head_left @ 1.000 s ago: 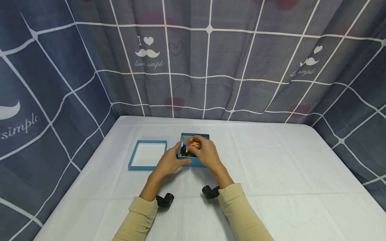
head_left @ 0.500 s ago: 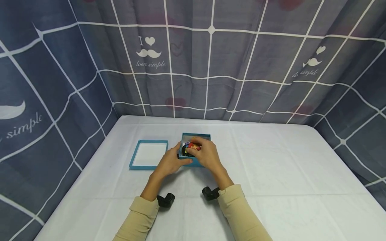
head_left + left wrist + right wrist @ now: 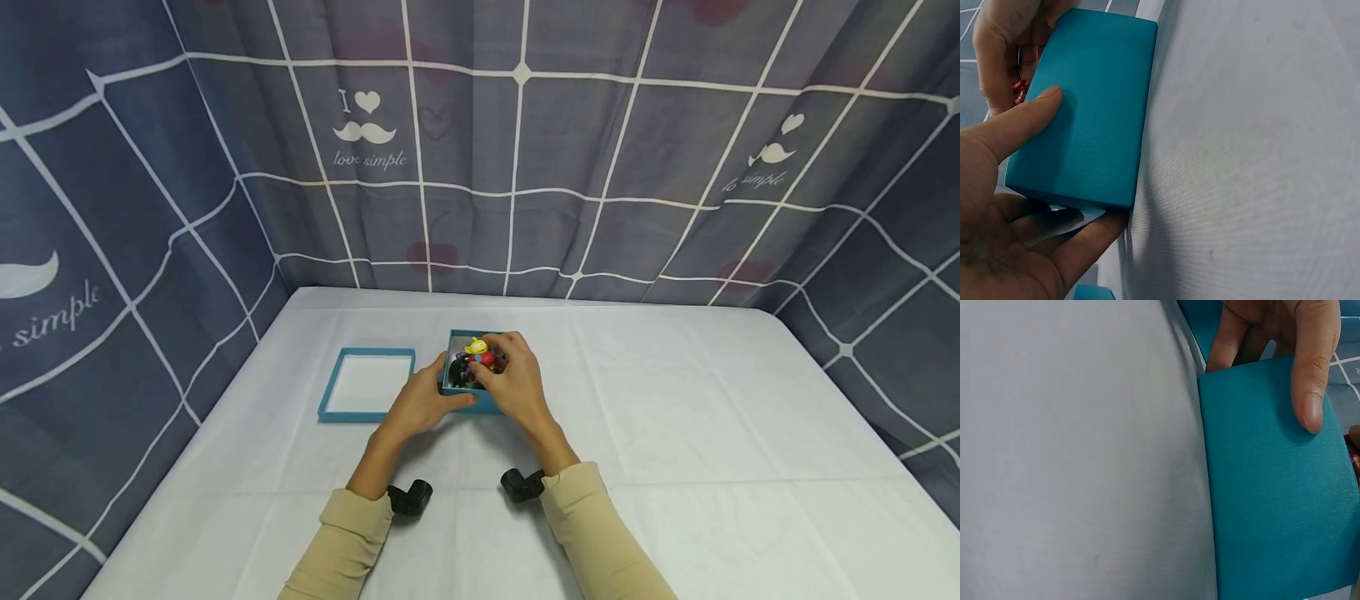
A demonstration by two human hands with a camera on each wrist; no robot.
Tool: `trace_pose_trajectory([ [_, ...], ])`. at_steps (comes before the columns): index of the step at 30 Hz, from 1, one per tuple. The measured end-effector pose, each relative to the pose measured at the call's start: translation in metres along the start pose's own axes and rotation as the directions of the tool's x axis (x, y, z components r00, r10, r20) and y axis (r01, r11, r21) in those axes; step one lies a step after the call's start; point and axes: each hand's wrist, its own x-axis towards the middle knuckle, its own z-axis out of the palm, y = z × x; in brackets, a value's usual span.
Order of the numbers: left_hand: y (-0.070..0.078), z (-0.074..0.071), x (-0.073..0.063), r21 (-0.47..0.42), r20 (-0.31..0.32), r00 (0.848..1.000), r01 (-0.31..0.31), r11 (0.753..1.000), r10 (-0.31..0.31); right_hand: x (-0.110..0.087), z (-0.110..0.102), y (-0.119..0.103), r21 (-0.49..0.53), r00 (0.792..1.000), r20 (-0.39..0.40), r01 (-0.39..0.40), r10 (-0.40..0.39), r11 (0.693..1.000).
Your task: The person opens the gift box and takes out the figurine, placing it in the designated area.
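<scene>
A small teal box [image 3: 486, 403] stands on the table, its top uncovered. My left hand [image 3: 422, 405] grips its left side; in the left wrist view the thumb lies on the near wall [image 3: 1094, 119] and the fingers wrap round the left end. Over the box's opening, my right hand [image 3: 519, 379] pinches a small toy figure [image 3: 478, 345] with a yellow top and red body. Dark and coloured toy pieces [image 3: 459, 372] lie inside, partly covered by the fingers. From the right wrist, the box wall [image 3: 1272, 500] hides most of the right hand and the toy.
A teal-rimmed lid [image 3: 352, 417] with a white inside lies just left of the box. White cloth [image 3: 712, 400] covers the table. Grey checked curtains [image 3: 465, 225] hang behind it and at both sides. Black wrist mounts [image 3: 410, 498] sit at both cuffs.
The toy figure's yellow top now shows above the other pieces, turned up between the right fingers. My right hand has shifted slightly; the left hand keeps its hold on the box.
</scene>
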Motion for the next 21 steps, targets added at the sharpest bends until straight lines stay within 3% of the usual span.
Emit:
trace_pose_trajectory([
  [6, -0.002, 0.001, 0.000, -0.012, -0.004, 1.000, 0.000, 1.000, 0.000, -0.003, 0.001, 0.002, 0.107, 0.999, -0.048, -0.017, 0.022, 0.994],
  [12, -0.003, 0.003, 0.000, -0.019, -0.008, 1.000, -0.013, 1.000, 0.013, -0.006, 0.000, 0.002, 0.134, 0.997, -0.073, -0.027, 0.037, 0.991],
  [21, -0.002, 0.003, 0.000, 0.007, -0.004, 1.000, 0.014, 1.000, -0.014, -0.011, -0.011, -0.033, 0.190, 0.996, -0.091, -0.004, 0.022, 0.982],
])
